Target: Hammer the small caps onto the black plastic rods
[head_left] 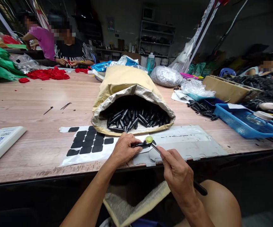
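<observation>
A person's left hand (pixel 126 146), fingers and thumb clamped on a slim, smooth black piece (pixel 138 144), steadies it low over the near edge of a wood-grain surface (pixel 32 101), just in front of a sack. The right hand (pixel 177 167) is curled tightly around a hammer (pixel 149 139), its rounded, translucent yellow-green head at the far end of the black piece; a shiny metal shaft runs back from the head, and a rounded black handle end juts out behind the wrist. Whether head and piece touch cannot be told.

Beneath the hands lie a glossy white sheet (pixel 64 161) bearing matte black rounded squares (pixel 86 142) and, to its right, a flat grey sheet (pixel 190 145) with a notched near edge. Directly beyond, the cream sack (pixel 131 74) rests on its side, its crinkled, pale-lined mouth facing the person and filled with tapered, glossy black parts (pixel 131 119).

Farther left, thin dark pins (pixel 48 110) lie near a wedge-shaped white plastic device (pixel 2 143) printed in blue. At right stand a shallow blue plastic tray (pixel 249 123), a brown cardboard box (pixel 230 88) and a crumpled clear plastic bag (pixel 166 76). Across the surface, beside a heap of small red pieces (pixel 48 74), a co-worker in a black top with striped sleeves (pixel 71 52) holds something red; another in purple (pixel 42 39) sits alongside.
</observation>
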Tool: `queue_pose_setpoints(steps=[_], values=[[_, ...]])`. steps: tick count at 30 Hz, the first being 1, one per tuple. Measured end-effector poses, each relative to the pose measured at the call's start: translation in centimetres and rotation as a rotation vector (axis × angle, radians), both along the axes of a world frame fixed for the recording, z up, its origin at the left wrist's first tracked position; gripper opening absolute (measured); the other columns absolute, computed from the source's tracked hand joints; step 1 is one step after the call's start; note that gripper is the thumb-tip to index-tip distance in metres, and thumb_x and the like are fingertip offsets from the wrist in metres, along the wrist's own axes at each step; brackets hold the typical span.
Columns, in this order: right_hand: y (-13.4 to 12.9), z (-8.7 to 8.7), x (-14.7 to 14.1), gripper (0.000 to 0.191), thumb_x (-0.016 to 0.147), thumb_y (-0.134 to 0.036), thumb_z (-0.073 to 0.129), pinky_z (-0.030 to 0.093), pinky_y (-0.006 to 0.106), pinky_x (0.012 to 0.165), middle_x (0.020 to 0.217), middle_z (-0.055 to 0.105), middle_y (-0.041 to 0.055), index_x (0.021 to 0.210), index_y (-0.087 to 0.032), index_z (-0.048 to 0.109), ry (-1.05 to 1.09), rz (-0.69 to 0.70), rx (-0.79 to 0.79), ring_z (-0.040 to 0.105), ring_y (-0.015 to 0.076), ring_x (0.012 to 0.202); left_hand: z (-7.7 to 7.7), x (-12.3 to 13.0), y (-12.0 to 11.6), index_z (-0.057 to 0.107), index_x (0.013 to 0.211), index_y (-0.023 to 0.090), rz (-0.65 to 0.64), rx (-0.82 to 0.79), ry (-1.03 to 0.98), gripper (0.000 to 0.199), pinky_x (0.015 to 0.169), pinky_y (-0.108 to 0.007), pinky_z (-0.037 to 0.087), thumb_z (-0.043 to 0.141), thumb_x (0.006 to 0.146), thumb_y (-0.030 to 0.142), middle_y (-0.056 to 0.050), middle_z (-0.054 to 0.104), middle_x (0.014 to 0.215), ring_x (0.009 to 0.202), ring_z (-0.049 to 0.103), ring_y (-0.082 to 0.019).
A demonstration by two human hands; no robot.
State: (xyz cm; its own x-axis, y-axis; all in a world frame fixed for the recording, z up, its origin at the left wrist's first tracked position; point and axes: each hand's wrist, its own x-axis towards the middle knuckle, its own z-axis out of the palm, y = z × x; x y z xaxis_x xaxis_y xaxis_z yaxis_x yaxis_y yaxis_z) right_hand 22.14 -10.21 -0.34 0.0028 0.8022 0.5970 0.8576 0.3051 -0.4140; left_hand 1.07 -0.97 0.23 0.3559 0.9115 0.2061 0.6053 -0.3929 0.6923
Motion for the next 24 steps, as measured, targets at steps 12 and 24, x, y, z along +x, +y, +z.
queue_pose_setpoints(steps=[12, 24], values=[[4.3, -0.7, 5.3, 0.024, 0.095, -0.027, 0.055, 0.043, 0.031, 0.081, 0.094, 0.07, 0.0031, 0.109, -0.027, 0.074, -0.111, -0.233, -0.03, 0.061, 0.02, 0.09, 0.6, 0.1, -0.4, 0.073, 0.095, 0.025, 0.037, -0.035, -0.024, 0.02, 0.082, -0.035, 0.044, 0.07, 0.075, 0.022, -0.001, 0.067, 0.087, 0.092, 0.054, -0.023], [6.1, -1.0, 5.8, 0.013, 0.089, -0.03, 0.06, 0.034, 0.032, 0.073, 0.091, 0.064, 0.0033, 0.094, -0.026, 0.071, -0.124, -0.297, -0.091, 0.053, 0.0206, 0.085, 0.6, 0.1, -0.4, 0.071, 0.094, 0.025, 0.037, -0.057, -0.024, 0.019, 0.082, -0.036, 0.044, 0.07, 0.075, 0.021, -0.001, 0.064, 0.087, 0.093, 0.054, -0.023]])
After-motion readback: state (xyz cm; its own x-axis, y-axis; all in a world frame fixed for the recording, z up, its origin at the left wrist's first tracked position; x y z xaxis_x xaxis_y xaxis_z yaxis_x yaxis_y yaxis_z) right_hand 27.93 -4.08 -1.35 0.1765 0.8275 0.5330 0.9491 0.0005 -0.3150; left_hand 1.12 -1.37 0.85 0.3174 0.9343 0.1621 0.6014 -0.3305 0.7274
